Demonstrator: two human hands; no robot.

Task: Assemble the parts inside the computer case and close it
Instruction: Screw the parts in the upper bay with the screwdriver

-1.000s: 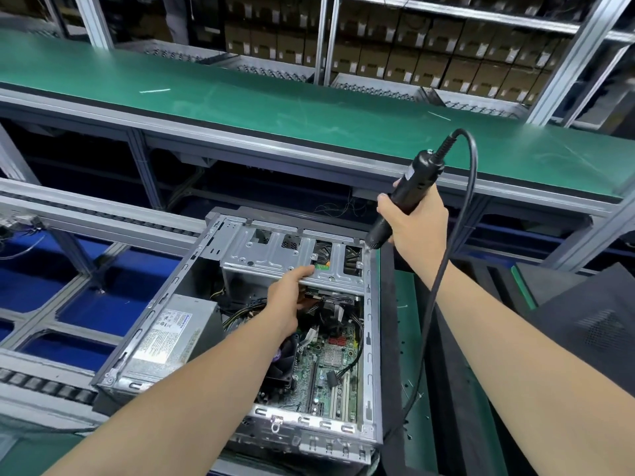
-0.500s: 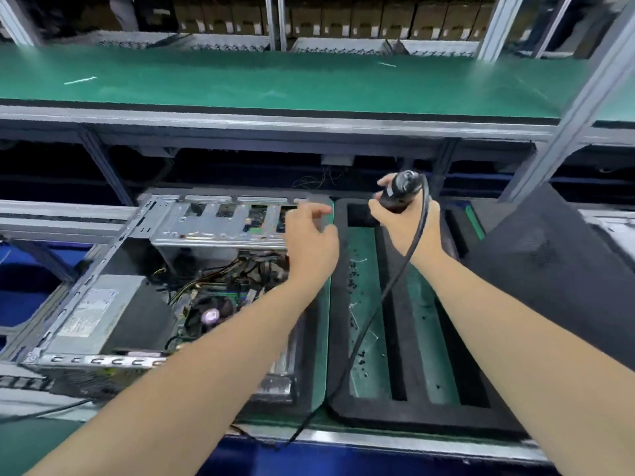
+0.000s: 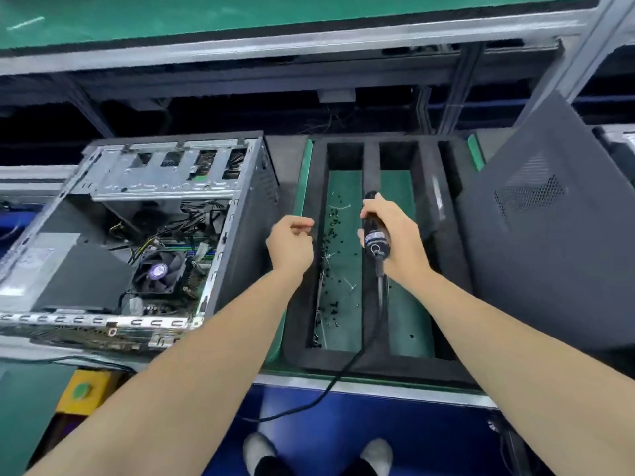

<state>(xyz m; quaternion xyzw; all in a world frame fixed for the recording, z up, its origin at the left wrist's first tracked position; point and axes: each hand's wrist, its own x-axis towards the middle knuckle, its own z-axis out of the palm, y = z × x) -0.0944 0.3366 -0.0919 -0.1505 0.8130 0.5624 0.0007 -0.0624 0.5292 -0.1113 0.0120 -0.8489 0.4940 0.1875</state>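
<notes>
The computer case [image 3: 165,180] lies open on its side at the left of the bench, its fan [image 3: 158,271] and wiring exposed. The label on its power supply [image 3: 51,266] is too blurred to read. The left hand [image 3: 290,245], which half a second ago was at the right end of the drive cage, is now clear of the case. It hovers at the left rim of the black foam tray [image 3: 343,360], fingers loosely curled with nothing seen in them. Small black screws [image 3: 331,235] lie scattered in the tray's left compartment, on green mat. The right hand [image 3: 400,245] has come down over the tray's middle divider. It grips the electric screwdriver [image 3: 376,240], whose band of print is unreadable; its cable [image 3: 374,324] trails over the bench's near edge. The dark side panel [image 3: 549,235] leans at the right. A green shelf [image 3: 275,12] runs along the far edge, and the floor below is blue.
</notes>
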